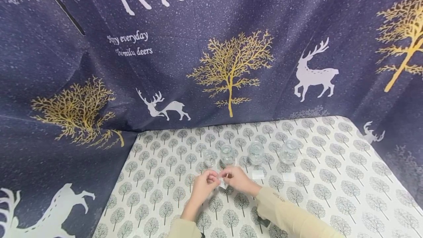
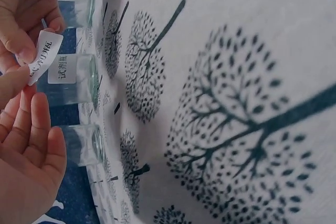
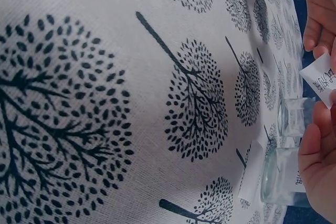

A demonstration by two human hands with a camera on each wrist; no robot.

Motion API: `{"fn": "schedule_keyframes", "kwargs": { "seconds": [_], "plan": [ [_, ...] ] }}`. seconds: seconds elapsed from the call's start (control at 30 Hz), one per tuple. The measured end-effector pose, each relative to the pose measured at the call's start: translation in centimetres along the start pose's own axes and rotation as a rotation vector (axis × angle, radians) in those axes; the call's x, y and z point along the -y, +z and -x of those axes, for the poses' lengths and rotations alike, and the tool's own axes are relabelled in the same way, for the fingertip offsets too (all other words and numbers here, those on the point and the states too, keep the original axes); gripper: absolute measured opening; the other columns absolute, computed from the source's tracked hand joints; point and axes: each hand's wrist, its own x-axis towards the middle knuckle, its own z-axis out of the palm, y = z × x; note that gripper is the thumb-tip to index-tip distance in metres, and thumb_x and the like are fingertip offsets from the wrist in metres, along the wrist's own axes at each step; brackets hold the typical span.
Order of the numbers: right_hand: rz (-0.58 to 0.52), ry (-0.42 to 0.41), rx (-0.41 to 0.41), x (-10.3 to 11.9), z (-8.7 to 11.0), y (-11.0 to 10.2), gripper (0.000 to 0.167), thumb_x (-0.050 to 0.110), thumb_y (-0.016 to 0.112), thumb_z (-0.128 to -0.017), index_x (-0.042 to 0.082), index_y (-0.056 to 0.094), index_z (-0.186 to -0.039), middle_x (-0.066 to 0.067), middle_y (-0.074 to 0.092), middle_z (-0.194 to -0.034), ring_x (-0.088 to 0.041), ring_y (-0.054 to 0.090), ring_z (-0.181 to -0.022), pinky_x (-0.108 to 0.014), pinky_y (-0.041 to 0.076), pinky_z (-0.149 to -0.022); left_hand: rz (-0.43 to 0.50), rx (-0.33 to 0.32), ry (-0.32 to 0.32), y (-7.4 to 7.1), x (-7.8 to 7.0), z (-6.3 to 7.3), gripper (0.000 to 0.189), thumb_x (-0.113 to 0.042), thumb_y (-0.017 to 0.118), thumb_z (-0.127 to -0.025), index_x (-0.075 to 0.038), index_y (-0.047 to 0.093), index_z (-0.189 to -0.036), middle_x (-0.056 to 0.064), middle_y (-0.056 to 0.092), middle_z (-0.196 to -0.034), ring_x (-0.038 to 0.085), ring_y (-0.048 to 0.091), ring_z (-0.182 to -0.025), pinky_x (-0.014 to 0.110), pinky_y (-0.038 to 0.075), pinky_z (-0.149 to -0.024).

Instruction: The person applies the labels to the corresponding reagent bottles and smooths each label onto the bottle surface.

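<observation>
My left hand [image 1: 205, 186] and right hand [image 1: 238, 180] meet over the table, behind the front of the row of glass jars. Between them they pinch a small white paper label [image 2: 45, 56] printed with dark Chinese characters. The left hand [image 2: 29, 166] holds its lower end in the left wrist view, fingers bent. At the label's other end are the thumb and fingertips of the right hand [image 2: 26, 19]. Just beyond stand clear glass jars [image 1: 227, 154], upright; one jar [image 2: 81, 80] bears a similar label. The label [image 3: 320, 80] looks slightly bent.
More clear jars stand to the right, one in the middle [image 1: 256, 152] and one at the end [image 1: 289, 151]. White paper slips [image 1: 258, 174] lie before these two. A dark object [image 1: 263, 221] shows beside the right sleeve. Patterned cloth [image 1: 155, 208] covers the table.
</observation>
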Motion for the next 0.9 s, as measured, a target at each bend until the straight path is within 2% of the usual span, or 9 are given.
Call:
{"fn": "schedule_keyframes", "kwargs": {
  "seconds": [0.1,0.17,0.27,0.37,0.43,0.53,0.67,0.77,0.9],
  "plan": [
    [0.037,-0.012,0.019,0.4,0.2,0.1,0.022,-0.004,0.055,-0.076,0.005,0.065,-0.095,-0.003,0.059,-0.08,-0.004,0.048,-0.065,-0.016,0.046,-0.055,0.0,-0.004,-0.016,0.1,0.0,0.2,0.022,-0.014,0.066,-0.076,-0.006,0.058,-0.095,0.0,0.062,-0.077,0.005,0.056,-0.069,0.014,0.049,-0.066],
    [0.051,-0.02,0.018,0.6,0.3,0.1,0.026,-0.004,0.056,-0.076,0.003,0.063,-0.1,-0.004,0.06,-0.08,-0.004,0.048,-0.064,-0.016,0.045,-0.054,-0.03,-0.017,0.005,0.1,0.1,0.4,0.02,-0.013,0.064,-0.077,-0.007,0.058,-0.095,-0.001,0.061,-0.077,0.004,0.056,-0.069,0.015,0.049,-0.065],
    [0.022,-0.017,0.007,0.8,0.3,0.2,0.032,-0.002,0.057,-0.077,0.0,0.059,-0.109,-0.004,0.06,-0.082,-0.003,0.048,-0.063,-0.016,0.045,-0.054,-0.06,-0.049,0.022,0.0,0.4,0.6,0.015,-0.014,0.061,-0.08,-0.008,0.06,-0.094,-0.002,0.062,-0.079,0.004,0.055,-0.071,0.016,0.048,-0.067],
    [-0.03,0.009,-0.021,0.7,0.1,0.2,0.035,0.0,0.058,-0.077,-0.002,0.055,-0.112,-0.004,0.06,-0.083,-0.005,0.049,-0.064,-0.016,0.045,-0.055,-0.027,-0.098,0.014,-0.2,0.6,0.8,0.012,-0.014,0.059,-0.082,-0.008,0.061,-0.091,0.0,0.062,-0.081,0.005,0.054,-0.073,0.018,0.047,-0.068],
    [-0.058,0.027,-0.039,0.7,0.0,0.2,0.033,0.003,0.059,-0.078,-0.002,0.056,-0.11,-0.004,0.06,-0.083,-0.007,0.05,-0.064,-0.017,0.046,-0.055,0.016,-0.136,0.005,-0.3,0.6,0.8,0.011,-0.015,0.059,-0.082,-0.007,0.061,-0.09,0.002,0.062,-0.082,0.006,0.054,-0.073,0.018,0.047,-0.068],
    [-0.092,0.06,-0.054,0.9,-0.3,0.3,0.02,0.005,0.059,-0.079,0.002,0.06,-0.099,-0.003,0.06,-0.081,-0.009,0.05,-0.063,-0.018,0.046,-0.054,0.044,-0.192,0.003,-0.6,0.9,0.7,0.01,-0.015,0.06,-0.082,-0.007,0.061,-0.088,0.003,0.063,-0.081,0.006,0.054,-0.071,0.018,0.047,-0.066],
    [-0.041,0.077,-0.113,1.2,-1.0,0.9,0.004,0.01,0.059,-0.081,0.006,0.06,-0.081,-0.002,0.06,-0.077,-0.009,0.051,-0.061,-0.018,0.045,-0.052,0.05,-0.237,-0.012,-0.8,1.4,0.2,0.007,-0.015,0.062,-0.08,-0.009,0.062,-0.084,0.002,0.065,-0.079,0.005,0.055,-0.07,0.017,0.047,-0.065],
    [0.036,0.087,-0.187,1.2,-1.7,1.6,0.006,0.01,0.059,-0.08,0.008,0.059,-0.075,-0.001,0.061,-0.073,-0.007,0.051,-0.055,-0.017,0.044,-0.049,0.019,-0.291,-0.008,-0.7,1.8,-0.3,0.006,-0.013,0.063,-0.079,-0.009,0.063,-0.083,0.002,0.065,-0.077,0.007,0.056,-0.069,0.017,0.047,-0.063],
    [0.11,0.144,-0.277,1.1,-2.7,2.7,0.005,0.008,0.059,-0.079,0.009,0.061,-0.074,0.0,0.061,-0.071,-0.005,0.048,-0.05,-0.017,0.042,-0.049,-0.083,-0.388,-0.003,-0.5,2.4,-1.1,0.006,-0.016,0.066,-0.077,-0.011,0.064,-0.08,-0.001,0.067,-0.075,0.009,0.059,-0.067,0.019,0.048,-0.062]
  ]
}}
